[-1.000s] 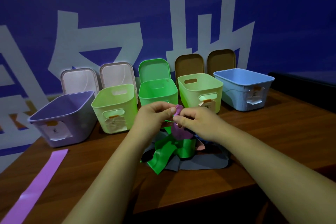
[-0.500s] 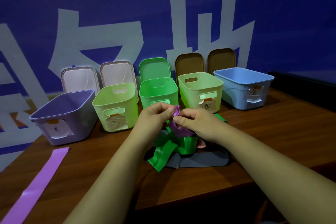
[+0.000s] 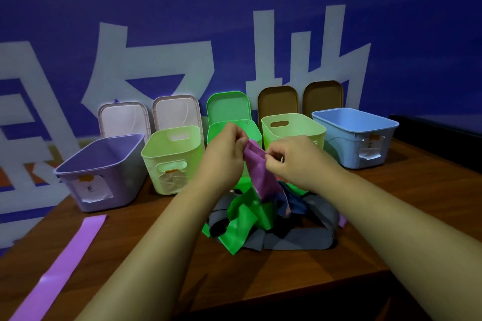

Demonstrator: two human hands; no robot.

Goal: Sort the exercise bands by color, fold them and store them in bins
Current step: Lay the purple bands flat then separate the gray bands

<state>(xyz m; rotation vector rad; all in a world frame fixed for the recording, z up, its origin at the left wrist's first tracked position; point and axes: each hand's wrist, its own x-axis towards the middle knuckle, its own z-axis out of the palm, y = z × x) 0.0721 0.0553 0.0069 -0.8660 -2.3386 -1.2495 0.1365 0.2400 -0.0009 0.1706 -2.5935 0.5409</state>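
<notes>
5 bins (image 3: 167,154), 5 lids (image 3: 227,107), L hand (image 3: 224,160), R hand (image 3: 296,163) pinch 1 purple band (image 3: 258,167)

A dim blue wall (image 3: 391,21) with large pale lettering (image 3: 300,60) stands behind a brown wooden table (image 3: 417,177).

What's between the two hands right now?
A purple band, pinched by the left hand and right hand, trailing down into the pile. Shows in the head view.
</notes>
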